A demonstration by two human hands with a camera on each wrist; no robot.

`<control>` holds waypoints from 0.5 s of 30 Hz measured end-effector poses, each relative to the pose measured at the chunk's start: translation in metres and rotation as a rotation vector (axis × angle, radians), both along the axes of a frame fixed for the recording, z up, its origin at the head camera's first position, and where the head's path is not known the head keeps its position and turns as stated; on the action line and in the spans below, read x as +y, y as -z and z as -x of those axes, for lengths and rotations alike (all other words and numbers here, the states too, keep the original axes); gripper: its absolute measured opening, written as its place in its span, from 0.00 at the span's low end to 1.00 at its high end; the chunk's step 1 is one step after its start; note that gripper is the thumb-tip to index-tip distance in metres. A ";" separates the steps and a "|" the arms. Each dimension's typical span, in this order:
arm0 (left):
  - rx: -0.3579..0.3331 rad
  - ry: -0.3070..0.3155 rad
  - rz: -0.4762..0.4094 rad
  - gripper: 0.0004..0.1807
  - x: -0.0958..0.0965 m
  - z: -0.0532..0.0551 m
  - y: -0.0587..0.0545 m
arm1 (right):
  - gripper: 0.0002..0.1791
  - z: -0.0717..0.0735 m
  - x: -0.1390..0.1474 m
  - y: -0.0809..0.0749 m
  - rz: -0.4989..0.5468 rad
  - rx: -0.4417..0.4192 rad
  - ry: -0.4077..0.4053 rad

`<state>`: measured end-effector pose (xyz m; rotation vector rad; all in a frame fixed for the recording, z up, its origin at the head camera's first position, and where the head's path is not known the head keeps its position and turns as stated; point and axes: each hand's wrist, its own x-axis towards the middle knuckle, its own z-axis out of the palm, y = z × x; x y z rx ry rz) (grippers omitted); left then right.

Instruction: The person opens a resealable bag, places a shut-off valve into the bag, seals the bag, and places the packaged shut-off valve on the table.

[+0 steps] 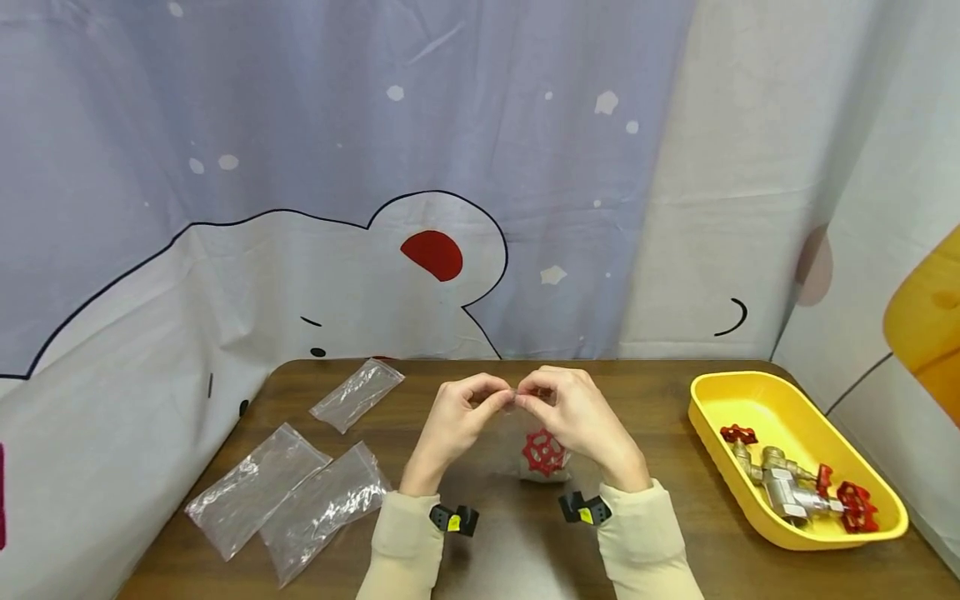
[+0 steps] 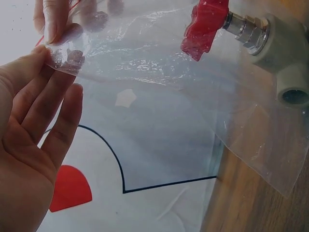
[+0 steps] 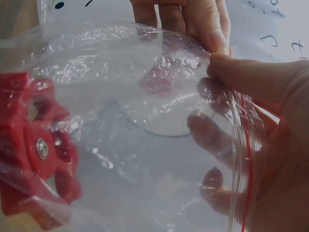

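A clear zip-lock bag (image 2: 145,58) hangs between both hands, with a red line along its closure strip (image 3: 246,169). Inside it is a valve (image 1: 543,454) with a red handwheel (image 3: 41,145), a metal stem and a pale grey-green body (image 2: 285,53). At the bag's top edge, my left hand (image 1: 459,421) pinches the plastic between thumb and fingers. Close beside it, my right hand (image 1: 577,417) pinches the same edge, the fingertips of the two hands almost meeting. In the head view, the right hand partly hides the bag.
Flat clear bags lie on the left of the wooden table: one at the back (image 1: 357,395) and two overlapping ones, a left one (image 1: 255,487) and a right one (image 1: 330,508). A yellow bin (image 1: 720,467) at the right holds several red-handled valves. A printed curtain (image 1: 562,167) hangs behind.
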<state>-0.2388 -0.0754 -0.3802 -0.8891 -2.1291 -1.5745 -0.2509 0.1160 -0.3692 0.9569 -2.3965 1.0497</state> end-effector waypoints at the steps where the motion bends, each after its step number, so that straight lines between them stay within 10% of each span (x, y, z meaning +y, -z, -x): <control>1: 0.000 0.001 0.000 0.02 0.000 0.000 0.000 | 0.02 0.000 0.000 0.000 0.001 -0.002 -0.005; 15: -0.023 0.008 -0.003 0.03 -0.001 0.000 -0.001 | 0.04 -0.003 0.001 -0.003 -0.041 -0.054 0.071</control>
